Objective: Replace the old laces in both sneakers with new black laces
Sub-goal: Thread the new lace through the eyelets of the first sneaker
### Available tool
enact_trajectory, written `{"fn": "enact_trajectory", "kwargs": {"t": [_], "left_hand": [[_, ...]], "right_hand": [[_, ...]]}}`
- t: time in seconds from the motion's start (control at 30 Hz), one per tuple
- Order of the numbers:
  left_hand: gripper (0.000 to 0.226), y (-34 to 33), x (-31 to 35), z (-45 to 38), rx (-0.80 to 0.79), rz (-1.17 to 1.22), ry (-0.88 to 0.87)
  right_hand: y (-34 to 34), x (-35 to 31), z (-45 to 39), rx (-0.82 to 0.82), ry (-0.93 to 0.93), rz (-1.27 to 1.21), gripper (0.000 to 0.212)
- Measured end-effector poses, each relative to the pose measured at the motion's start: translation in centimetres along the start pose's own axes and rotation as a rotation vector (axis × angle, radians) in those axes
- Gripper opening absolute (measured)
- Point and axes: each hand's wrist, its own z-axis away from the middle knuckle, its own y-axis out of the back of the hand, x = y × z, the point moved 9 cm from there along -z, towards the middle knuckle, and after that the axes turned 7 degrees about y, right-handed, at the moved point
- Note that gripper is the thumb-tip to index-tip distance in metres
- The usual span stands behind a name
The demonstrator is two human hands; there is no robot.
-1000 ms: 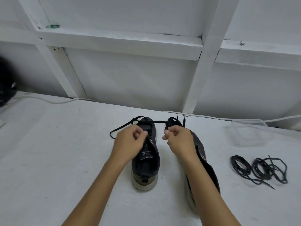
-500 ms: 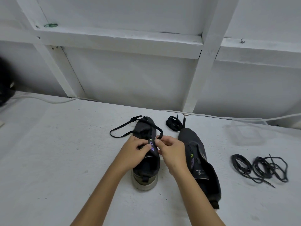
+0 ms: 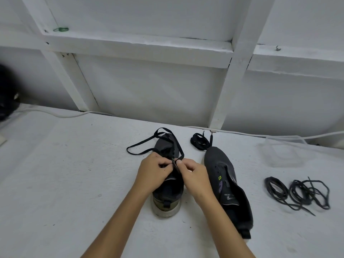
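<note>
Left hand (image 3: 151, 173) and right hand (image 3: 195, 176) each pinch the black lace (image 3: 176, 164) over the sneaker (image 3: 167, 194); grips tight

Worktop (image 3: 65, 183): white, rough and speckled, running back to the wall.
Wall (image 3: 149, 90): white panels behind the worktop, framed by white painted beams.
Cable (image 3: 55, 114): white, lying along the back edge of the worktop where it meets the wall.
Plastic tub (image 3: 284, 151): clear, on the worktop at the right, near the back edge.
Green band (image 3: 61, 29): small loop resting on the ledge of a horizontal beam, upper left.
Dark object (image 3: 6, 101): blurred, at the far left edge; cannot tell what it is.
</note>
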Motion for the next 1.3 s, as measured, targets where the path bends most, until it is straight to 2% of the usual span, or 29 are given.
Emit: {"fn": "enact_trajectory", "kwargs": {"t": [0.07,0.23,0.4,0.47,0.53,0.6,0.63,0.67,0.7,0.73,0.8,0.87,0.97,1.03,1.17,1.3], "left_hand": [[0.008,0.1,0.3,0.0,0.014,0.009,-0.007],[0.008,0.8,0.2,0.5,-0.013,0.052,0.010],[0.011,2.2,-0.5,0.9,-0.173,0.422,0.104],[0.015,3.3,0.0,1.2,-0.112,0.516,0.065],[0.025,4.4,0.1,1.5,-0.050,0.823,0.053],[0.035,5.2,-0.5,1.4,-0.040,1.281,0.102],[0.034,5.5,-1.0,1.2,-0.032,1.394,0.131],[0.031,5.6,-1.6,1.0,-0.014,1.369,0.164],[0.028,5.7,-2.0,0.9,0.016,1.179,0.185],[0.026,5.6,-2.3,0.9,0.046,0.889,0.197],[0.022,4.6,-1.7,1.1,0.033,0.377,0.165],[0.018,3.0,-0.9,1.3,-0.007,0.168,0.098],[0.014,1.7,-0.1,1.2,0.012,0.046,0.003],[0.012,0.9,0.0,1.2,0.008,0.002,-0.021],[0.012,0.3,0.7,1.2,0.013,-0.060,-0.104],[0.013,0.1,0.6,1.1,-0.033,-0.023,-0.143]], "right_hand": [[-0.2,0.1,0.7,-0.019,0.008,-0.061,0.023],[-1.3,-0.2,2.1,-0.054,0.170,0.015,0.017],[-1.0,-0.7,3.4,0.099,0.197,0.090,0.033],[-0.9,-0.8,3.7,0.122,0.186,0.101,0.040],[-0.9,-0.8,3.7,0.136,0.165,0.107,0.045],[-0.9,-0.7,3.8,0.142,0.155,0.098,0.047],[-1.0,-0.7,3.9,0.141,0.154,0.093,0.047],[-1.1,-0.7,4.0,0.142,0.152,0.085,0.048],[-1.0,-0.5,4.0,0.145,0.144,0.071,0.050],[-0.9,-0.3,3.9,0.147,0.133,0.056,0.051],[-0.9,-0.1,3.3,0.134,0.100,0.025,0.042],[-1.0,0.4,2.3,0.110,0.020,0.003,0.031],[-0.7,1.7,-0.1,0.114,-0.156,-0.037,0.041],[-0.7,2.6,-2.2,0.101,-0.258,-0.062,0.041],[-0.4,3.6,-6.3,0.096,-0.366,0.024,0.047],[-0.5,4.5,-9.2,0.064,-0.443,0.080,0.032]]}}
